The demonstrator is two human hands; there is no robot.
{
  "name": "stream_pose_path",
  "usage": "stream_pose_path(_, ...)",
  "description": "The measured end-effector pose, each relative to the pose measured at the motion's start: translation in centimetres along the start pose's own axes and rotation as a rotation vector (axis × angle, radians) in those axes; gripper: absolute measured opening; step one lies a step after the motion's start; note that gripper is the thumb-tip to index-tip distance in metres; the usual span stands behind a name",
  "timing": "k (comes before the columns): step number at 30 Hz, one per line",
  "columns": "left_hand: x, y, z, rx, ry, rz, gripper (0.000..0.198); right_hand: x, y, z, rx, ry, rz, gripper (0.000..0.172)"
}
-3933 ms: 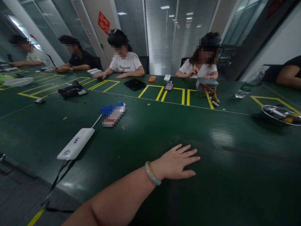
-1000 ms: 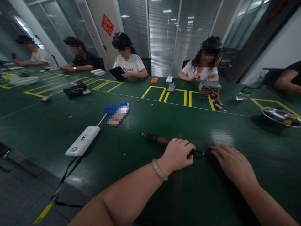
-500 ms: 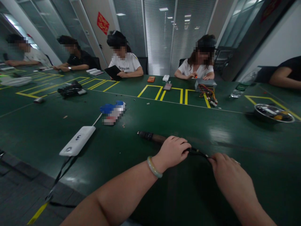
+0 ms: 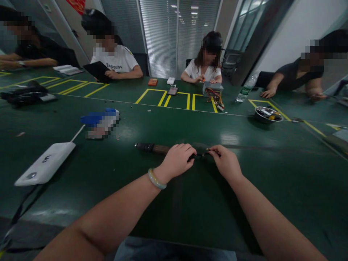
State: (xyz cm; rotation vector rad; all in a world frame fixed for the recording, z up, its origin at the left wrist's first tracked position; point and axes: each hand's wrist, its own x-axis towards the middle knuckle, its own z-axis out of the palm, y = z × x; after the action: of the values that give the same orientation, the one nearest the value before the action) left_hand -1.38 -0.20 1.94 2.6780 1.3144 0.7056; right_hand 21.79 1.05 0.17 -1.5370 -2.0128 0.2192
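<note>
Fingers (image 4: pixel 187 149) over green table (image 4: pixel 157 217), apparently blinds (image 4: pixel 159 40) beyond

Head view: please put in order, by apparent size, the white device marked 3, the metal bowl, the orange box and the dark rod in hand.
1. white device marked 3, clearly largest
2. metal bowl and dark rod: unsure, as the left hand covers part of the rod
3. orange box, smallest

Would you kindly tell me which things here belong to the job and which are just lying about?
In hand:
dark rod-shaped tool, gripped by the left hand
thin dark cord, pinched by the right hand

Seemingly lying about:
white device
plastic bottle
metal bowl
orange box
</note>
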Motion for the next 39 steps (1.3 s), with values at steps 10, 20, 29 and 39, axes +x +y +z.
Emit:
stream_pose_path(10, 0.1, 0.5, 0.6, 0.098, -0.006, -0.008, 0.013, -1.4, -2.5, 0.3, -0.1, -0.103, -0.133, 0.009)
stream_pose_path(20, 0.8, 0.5, 0.2, 0.083, -0.033, -0.009, 0.009, -1.3, -2.5, 1.2, -0.152, -0.127, -0.12, 0.012)
stream_pose_path(29, 1.0, -0.2, 0.2, 0.018, -0.075, -0.038, 0.011, -1.3, -2.1, 1.4, -0.1, -0.186, -0.176, 0.014)
stream_pose_path(39, 1.1, -0.5, 0.2, -0.008, -0.092, -0.052, 0.012, -1.3, -1.4, 1.8, -0.094, -0.179, -0.162, 0.017)
